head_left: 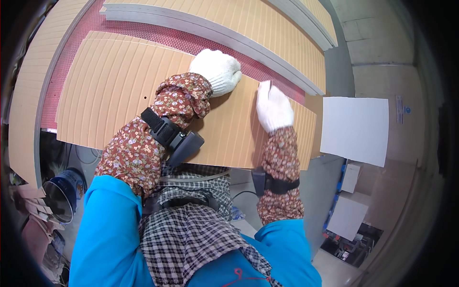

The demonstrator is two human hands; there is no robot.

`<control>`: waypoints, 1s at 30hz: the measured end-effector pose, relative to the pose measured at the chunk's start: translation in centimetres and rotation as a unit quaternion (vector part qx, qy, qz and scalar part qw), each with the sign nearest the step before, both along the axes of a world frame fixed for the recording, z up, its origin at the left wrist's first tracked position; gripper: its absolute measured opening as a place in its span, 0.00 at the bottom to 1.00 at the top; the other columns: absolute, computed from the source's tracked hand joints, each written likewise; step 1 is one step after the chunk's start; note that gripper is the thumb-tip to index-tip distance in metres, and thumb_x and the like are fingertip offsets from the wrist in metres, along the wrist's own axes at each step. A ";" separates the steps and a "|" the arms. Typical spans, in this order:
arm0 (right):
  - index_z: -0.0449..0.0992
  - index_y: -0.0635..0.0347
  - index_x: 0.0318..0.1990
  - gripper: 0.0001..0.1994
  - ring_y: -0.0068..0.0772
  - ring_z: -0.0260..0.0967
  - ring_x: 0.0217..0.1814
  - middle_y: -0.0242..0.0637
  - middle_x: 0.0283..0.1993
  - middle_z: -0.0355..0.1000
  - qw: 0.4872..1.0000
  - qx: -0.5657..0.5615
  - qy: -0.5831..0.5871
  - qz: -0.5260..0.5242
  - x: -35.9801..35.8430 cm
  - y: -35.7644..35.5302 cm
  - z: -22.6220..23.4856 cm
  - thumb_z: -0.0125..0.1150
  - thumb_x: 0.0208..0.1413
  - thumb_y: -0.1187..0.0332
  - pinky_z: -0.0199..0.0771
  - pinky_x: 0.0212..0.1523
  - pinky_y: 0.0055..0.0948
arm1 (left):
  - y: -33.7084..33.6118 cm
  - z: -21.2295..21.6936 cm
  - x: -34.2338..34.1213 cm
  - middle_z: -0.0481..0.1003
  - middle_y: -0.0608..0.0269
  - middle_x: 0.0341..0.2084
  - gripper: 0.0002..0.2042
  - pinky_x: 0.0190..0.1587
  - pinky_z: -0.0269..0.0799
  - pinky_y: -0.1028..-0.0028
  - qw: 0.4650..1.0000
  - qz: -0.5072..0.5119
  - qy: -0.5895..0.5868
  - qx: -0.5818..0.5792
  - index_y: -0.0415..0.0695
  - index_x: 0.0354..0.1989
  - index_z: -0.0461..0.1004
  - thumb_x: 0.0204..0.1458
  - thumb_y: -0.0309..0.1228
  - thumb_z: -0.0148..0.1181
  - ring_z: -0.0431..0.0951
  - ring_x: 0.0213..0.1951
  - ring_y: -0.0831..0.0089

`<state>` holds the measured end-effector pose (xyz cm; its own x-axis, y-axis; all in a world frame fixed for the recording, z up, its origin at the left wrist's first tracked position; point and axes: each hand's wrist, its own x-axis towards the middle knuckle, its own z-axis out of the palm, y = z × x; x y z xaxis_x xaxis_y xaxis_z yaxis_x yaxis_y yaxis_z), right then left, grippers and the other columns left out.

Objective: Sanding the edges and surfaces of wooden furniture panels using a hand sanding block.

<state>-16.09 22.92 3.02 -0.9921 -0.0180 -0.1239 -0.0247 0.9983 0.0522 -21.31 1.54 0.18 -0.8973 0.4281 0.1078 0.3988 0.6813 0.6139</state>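
Note:
A tan grooved panel (234,124) lies flat before me, with a small dark hole left of its middle. My left hand (216,71), in a white knit glove, rests at the panel's far edge. Its fingers are curled closed, and whatever they hold is hidden beneath the glove. To the right, my right hand (275,106), gloved the same way, has its fingers pressed together at that far edge, seemingly pinching it. Black straps with dark devices circle both forearms over flowered sleeve covers.
Beyond the panel runs a red textured surface (143,29) bearing a stack of grooved panels (215,19). More panels (28,91) stand at the left. A blue bucket (64,193) sits below left. At the right are a white sheet (355,130) and a smaller pale board (348,217).

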 end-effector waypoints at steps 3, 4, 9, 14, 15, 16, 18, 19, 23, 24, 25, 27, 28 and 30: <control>0.74 0.61 0.55 0.21 0.63 0.80 0.40 0.57 0.41 0.80 0.999 -0.036 -0.013 -0.020 5.3 -3.4 2.1 0.38 0.75 0.56 0.80 0.40 0.59 | -1.0 -0.2 0.1 0.83 0.49 0.33 0.16 0.48 0.79 0.52 1.000 0.009 0.000 -0.001 0.45 0.35 0.85 0.61 0.41 0.54 0.84 0.40 0.49; 0.74 0.59 0.56 0.19 0.62 0.80 0.37 0.56 0.39 0.80 1.000 -0.024 -0.009 -0.013 7.3 -3.4 2.6 0.40 0.75 0.58 0.80 0.36 0.59 | -1.0 0.2 0.1 0.83 0.49 0.33 0.16 0.48 0.79 0.52 1.000 0.010 -0.013 -0.001 0.45 0.35 0.85 0.61 0.42 0.54 0.84 0.39 0.48; 0.74 0.57 0.57 0.13 0.49 0.79 0.26 0.45 0.34 0.78 0.999 -0.031 0.002 0.008 16.7 -3.1 2.3 0.51 0.71 0.64 0.78 0.24 0.48 | -1.0 1.1 0.1 0.85 0.50 0.38 0.17 0.53 0.79 0.54 0.998 0.000 -0.045 -0.041 0.47 0.41 0.86 0.64 0.42 0.51 0.86 0.42 0.52; 0.78 0.58 0.53 0.12 0.51 0.78 0.24 0.47 0.25 0.78 0.993 -0.082 -0.010 -0.082 20.6 -3.8 2.3 0.53 0.71 0.63 0.78 0.25 0.49 | -0.9 0.1 -0.1 0.84 0.50 0.35 0.16 0.50 0.80 0.53 0.999 0.006 -0.029 -0.018 0.46 0.39 0.85 0.62 0.42 0.52 0.85 0.40 0.51; 0.78 0.59 0.50 0.12 0.52 0.78 0.23 0.47 0.24 0.77 0.993 -0.075 -0.004 -0.087 20.8 -3.8 2.3 0.54 0.71 0.62 0.78 0.25 0.48 | -0.9 -0.2 -0.1 0.84 0.49 0.33 0.16 0.47 0.80 0.53 1.000 0.010 -0.015 -0.001 0.45 0.36 0.85 0.61 0.42 0.54 0.84 0.38 0.49; 0.79 0.60 0.48 0.12 0.52 0.78 0.23 0.46 0.23 0.77 0.993 -0.065 0.003 -0.094 20.8 -3.8 2.5 0.54 0.71 0.62 0.78 0.25 0.48 | -0.7 0.0 -0.2 0.84 0.49 0.33 0.16 0.47 0.80 0.53 1.000 0.008 -0.014 0.002 0.45 0.36 0.85 0.61 0.42 0.54 0.84 0.38 0.49; 0.78 0.60 0.47 0.13 0.53 0.78 0.24 0.48 0.23 0.77 0.995 -0.063 0.000 -0.079 20.0 -3.7 2.7 0.53 0.71 0.60 0.78 0.26 0.49 | -0.5 0.3 0.0 0.83 0.49 0.32 0.16 0.47 0.80 0.53 1.000 0.004 -0.010 -0.008 0.45 0.36 0.85 0.61 0.41 0.54 0.84 0.38 0.50; 0.78 0.60 0.46 0.14 0.55 0.78 0.25 0.49 0.24 0.77 0.996 -0.065 -0.004 -0.062 19.4 -3.6 2.7 0.52 0.72 0.59 0.78 0.27 0.51 | -0.5 0.4 0.1 0.83 0.49 0.32 0.16 0.47 0.80 0.53 1.000 0.005 -0.013 -0.009 0.45 0.36 0.85 0.61 0.41 0.54 0.84 0.38 0.50; 0.77 0.60 0.44 0.17 0.59 0.79 0.29 0.53 0.26 0.77 0.992 -0.097 -0.003 -0.082 13.4 -3.4 2.2 0.47 0.74 0.56 0.78 0.31 0.55 | -0.8 0.0 0.1 0.83 0.49 0.31 0.16 0.46 0.79 0.53 1.000 0.010 -0.012 -0.009 0.44 0.35 0.85 0.61 0.40 0.54 0.84 0.37 0.50; 0.77 0.61 0.45 0.19 0.61 0.79 0.32 0.55 0.28 0.77 0.993 -0.098 0.013 -0.057 11.6 -3.1 1.7 0.44 0.74 0.55 0.78 0.35 0.57 | -0.8 -0.1 0.1 0.83 0.49 0.31 0.16 0.46 0.79 0.52 1.000 0.012 0.001 -0.006 0.44 0.34 0.85 0.61 0.40 0.54 0.84 0.37 0.50; 0.77 0.61 0.46 0.22 0.62 0.80 0.34 0.58 0.29 0.77 0.994 -0.099 0.029 -0.033 9.8 -2.8 1.2 0.41 0.75 0.53 0.78 0.38 0.59 | -0.8 -0.1 0.1 0.83 0.49 0.31 0.16 0.46 0.79 0.52 1.000 0.012 0.001 -0.005 0.44 0.34 0.85 0.61 0.40 0.54 0.84 0.37 0.50; 0.79 0.62 0.44 0.26 0.65 0.80 0.41 0.59 0.41 0.80 0.990 -0.104 -0.015 -0.098 5.9 -3.5 2.2 0.37 0.75 0.51 0.79 0.44 0.59 | -0.7 0.0 0.1 0.83 0.49 0.31 0.16 0.46 0.79 0.52 1.000 0.008 -0.017 -0.010 0.44 0.34 0.85 0.62 0.40 0.54 0.84 0.38 0.50; 0.80 0.62 0.44 0.28 0.65 0.80 0.45 0.59 0.44 0.80 0.991 -0.090 -0.003 -0.095 4.3 -2.5 1.3 0.36 0.75 0.50 0.78 0.49 0.58 | -0.5 0.1 0.0 0.83 0.49 0.31 0.16 0.46 0.79 0.52 1.000 0.006 -0.014 -0.006 0.44 0.34 0.85 0.62 0.40 0.54 0.84 0.38 0.50; 0.80 0.65 0.44 0.30 0.64 0.79 0.50 0.61 0.45 0.80 0.990 -0.112 0.013 -0.080 1.0 -2.3 1.3 0.34 0.74 0.49 0.76 0.55 0.58 | -0.4 -0.4 0.0 0.83 0.49 0.31 0.16 0.46 0.79 0.53 1.000 0.005 0.009 0.004 0.44 0.34 0.85 0.62 0.40 0.54 0.84 0.37 0.49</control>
<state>-15.08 20.66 4.30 -0.9873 0.1152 -0.1098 0.1330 0.9761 -0.1717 -21.29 1.14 -0.20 -0.8994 0.4182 0.1269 0.4026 0.6798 0.6130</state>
